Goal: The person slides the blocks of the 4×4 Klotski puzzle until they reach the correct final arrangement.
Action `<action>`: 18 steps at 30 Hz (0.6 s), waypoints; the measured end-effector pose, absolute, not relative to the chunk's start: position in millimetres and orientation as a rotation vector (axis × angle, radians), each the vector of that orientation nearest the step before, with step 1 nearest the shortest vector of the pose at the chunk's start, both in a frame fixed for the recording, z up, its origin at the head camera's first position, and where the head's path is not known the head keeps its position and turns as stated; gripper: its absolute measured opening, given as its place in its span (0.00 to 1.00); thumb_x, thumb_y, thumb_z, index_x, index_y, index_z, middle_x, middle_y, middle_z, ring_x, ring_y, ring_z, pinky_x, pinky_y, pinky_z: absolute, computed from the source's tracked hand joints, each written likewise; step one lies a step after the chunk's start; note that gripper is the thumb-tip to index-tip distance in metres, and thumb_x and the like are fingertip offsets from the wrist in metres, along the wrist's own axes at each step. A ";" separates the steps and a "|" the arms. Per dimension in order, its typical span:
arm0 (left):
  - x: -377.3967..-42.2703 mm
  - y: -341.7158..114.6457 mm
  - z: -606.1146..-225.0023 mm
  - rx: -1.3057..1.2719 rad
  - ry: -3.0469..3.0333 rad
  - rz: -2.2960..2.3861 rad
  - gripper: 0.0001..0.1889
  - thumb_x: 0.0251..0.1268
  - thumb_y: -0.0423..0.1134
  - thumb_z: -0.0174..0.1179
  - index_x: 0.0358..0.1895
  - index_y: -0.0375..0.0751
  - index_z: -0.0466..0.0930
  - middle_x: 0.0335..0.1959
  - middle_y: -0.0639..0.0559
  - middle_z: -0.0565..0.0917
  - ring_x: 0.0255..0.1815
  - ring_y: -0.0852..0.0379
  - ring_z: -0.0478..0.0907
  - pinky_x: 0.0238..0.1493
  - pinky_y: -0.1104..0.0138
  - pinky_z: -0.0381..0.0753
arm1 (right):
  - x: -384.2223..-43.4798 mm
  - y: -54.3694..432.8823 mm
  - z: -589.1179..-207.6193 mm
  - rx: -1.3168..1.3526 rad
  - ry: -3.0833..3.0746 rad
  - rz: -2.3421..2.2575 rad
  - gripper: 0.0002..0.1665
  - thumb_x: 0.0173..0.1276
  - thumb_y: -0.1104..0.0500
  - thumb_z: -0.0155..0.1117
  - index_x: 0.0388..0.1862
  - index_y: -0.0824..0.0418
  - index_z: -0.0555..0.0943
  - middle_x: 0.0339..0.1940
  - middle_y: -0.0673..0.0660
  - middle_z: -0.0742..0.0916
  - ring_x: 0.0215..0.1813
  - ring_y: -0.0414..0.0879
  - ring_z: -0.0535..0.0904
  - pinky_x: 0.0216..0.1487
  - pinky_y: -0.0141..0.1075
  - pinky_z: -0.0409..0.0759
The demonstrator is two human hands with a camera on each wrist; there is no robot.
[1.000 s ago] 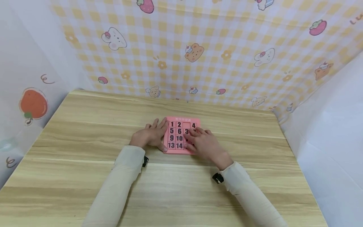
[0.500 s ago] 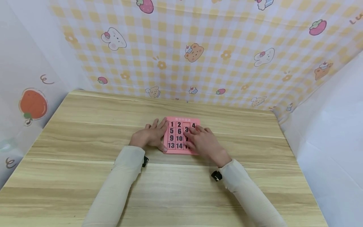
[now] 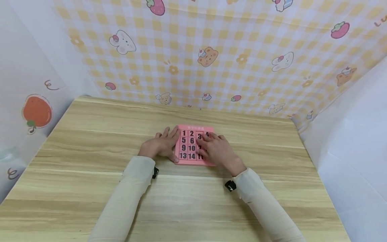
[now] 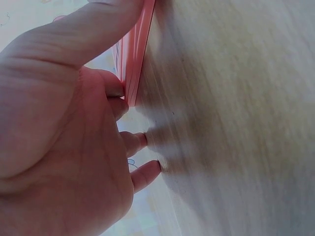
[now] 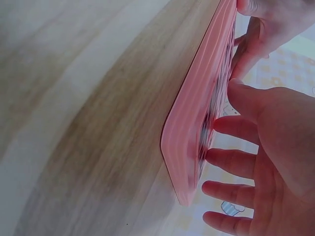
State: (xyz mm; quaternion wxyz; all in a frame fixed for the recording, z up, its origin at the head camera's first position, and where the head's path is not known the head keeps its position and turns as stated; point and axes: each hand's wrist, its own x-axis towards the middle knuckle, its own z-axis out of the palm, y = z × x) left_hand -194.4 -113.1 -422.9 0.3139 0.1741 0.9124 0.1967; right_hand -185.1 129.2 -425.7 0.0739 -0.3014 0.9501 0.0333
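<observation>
A pink number slide puzzle (image 3: 193,163) lies flat on the table, with black numbers on its tiles. My left hand (image 3: 159,145) rests along its left side, thumb at the near corner and index finger by the far one. The left wrist view shows the other fingers spread, some tips on the wood. Over the right columns is my right hand (image 3: 219,151), its fingers stretched out onto the tiles and covering several. The tile numbered 3 (image 3: 199,136) sits slightly below the row of 1 and 2, a narrow gap above it. In the right wrist view, the right thumb (image 5: 238,96) touches the puzzle's face.
The wood-grain table (image 3: 187,201) extends around the puzzle on all sides. A checked curtain with cartoon prints (image 3: 223,74) hangs behind it. White sheets (image 3: 353,127) close off both sides. A black strap (image 3: 230,185) shows at the right wrist.
The 3 tile has slid away from me, up its column, and the gap above it has narrowed. My right hand has shifted slightly; the left hand stays in place.
</observation>
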 end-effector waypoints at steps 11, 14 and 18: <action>-193.4 -112.8 -423.5 0.451 2.416 0.523 0.65 0.52 0.54 0.72 0.80 0.42 0.29 0.81 0.50 0.25 0.80 0.41 0.21 0.79 0.43 0.33 | -188.6 127.8 -425.6 -0.900 2.846 0.096 0.33 0.77 0.36 0.46 0.74 0.47 0.69 0.77 0.56 0.69 0.77 0.58 0.63 0.71 0.58 0.66; -193.3 -112.8 -423.1 0.455 2.418 0.520 0.65 0.52 0.54 0.72 0.80 0.42 0.30 0.81 0.49 0.25 0.80 0.41 0.21 0.79 0.44 0.33 | -189.8 127.3 -425.7 -0.899 2.851 0.104 0.33 0.77 0.36 0.46 0.74 0.47 0.70 0.76 0.56 0.70 0.77 0.58 0.63 0.70 0.58 0.67; -192.8 -112.8 -422.3 0.455 2.418 0.515 0.65 0.52 0.54 0.72 0.80 0.42 0.30 0.81 0.49 0.25 0.80 0.41 0.21 0.79 0.44 0.33 | -191.1 127.1 -425.6 -0.900 2.856 0.094 0.32 0.77 0.36 0.47 0.73 0.47 0.71 0.76 0.56 0.70 0.76 0.58 0.64 0.70 0.58 0.68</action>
